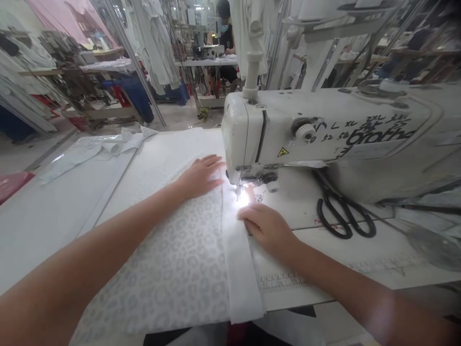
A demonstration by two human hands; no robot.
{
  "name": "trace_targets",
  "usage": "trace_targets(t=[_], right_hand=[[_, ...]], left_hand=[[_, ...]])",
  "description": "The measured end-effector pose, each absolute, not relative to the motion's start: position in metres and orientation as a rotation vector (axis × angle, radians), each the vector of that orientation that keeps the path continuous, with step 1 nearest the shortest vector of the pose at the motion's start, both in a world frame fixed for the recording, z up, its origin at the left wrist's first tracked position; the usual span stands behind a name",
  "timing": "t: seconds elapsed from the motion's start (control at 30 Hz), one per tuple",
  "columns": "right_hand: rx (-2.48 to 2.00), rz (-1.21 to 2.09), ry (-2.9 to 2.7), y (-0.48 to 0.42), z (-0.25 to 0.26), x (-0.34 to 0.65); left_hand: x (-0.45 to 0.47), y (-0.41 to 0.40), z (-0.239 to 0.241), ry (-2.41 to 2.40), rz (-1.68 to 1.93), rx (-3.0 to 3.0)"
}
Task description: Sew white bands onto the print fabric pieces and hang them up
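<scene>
A pale patterned fabric (180, 269) lies on the sewing table, with a plain white band (237, 269) along its right edge running under the needle (238, 191) of a white sewing machine (324, 129). My left hand (200, 175) lies flat on the fabric, fingers stretched out, just left of the needle. My right hand (266, 226) rests curled at the band's right edge, just in front of the lit needle area, fingers pressed against the band.
Black scissors (344, 211) lie on the machine bed to the right. White fabric pieces (108, 144) lie at the table's far left. Garments hang on racks behind. Another person (225, 33) sits at a distant machine.
</scene>
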State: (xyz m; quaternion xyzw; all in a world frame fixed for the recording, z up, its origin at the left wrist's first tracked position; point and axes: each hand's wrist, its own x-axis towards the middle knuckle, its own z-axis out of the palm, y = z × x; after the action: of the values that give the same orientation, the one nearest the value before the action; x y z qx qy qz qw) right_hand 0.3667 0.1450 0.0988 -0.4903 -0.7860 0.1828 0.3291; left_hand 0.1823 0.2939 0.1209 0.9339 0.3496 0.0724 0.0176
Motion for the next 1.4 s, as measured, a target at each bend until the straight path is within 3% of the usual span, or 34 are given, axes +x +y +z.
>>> trace_targets(t=[0.13,0.27,0.4,0.57,0.73,1.0,1.4], right_hand=[[-1.134,0.195,-2.165,0.105,0.095,0.363],[-0.893,0.129,-2.299,0.033,0.082,0.359],[-0.845,0.404,-2.070,-0.019,0.054,0.355],[-1.405,0.846,-1.471,-0.031,0.024,0.344],[-1.207,1.375,-1.125,-0.031,0.016,0.335],[-1.142,1.250,-0.935,-0.018,-0.004,0.335],[-1.074,1.614,-0.903,-0.070,0.043,0.329]], left_hand=[[0.168,0.247,0.119,1.520,0.240,2.727],[0.125,0.207,0.113,1.542,-0.033,2.612],[0.103,0.176,0.119,1.410,-0.084,2.722],[0.122,0.089,0.119,0.439,-0.241,3.098],[0.134,0.046,0.091,0.472,-0.021,3.356],[0.153,0.045,0.088,0.410,0.545,3.408],[0.154,0.013,0.099,0.199,0.518,2.959]])
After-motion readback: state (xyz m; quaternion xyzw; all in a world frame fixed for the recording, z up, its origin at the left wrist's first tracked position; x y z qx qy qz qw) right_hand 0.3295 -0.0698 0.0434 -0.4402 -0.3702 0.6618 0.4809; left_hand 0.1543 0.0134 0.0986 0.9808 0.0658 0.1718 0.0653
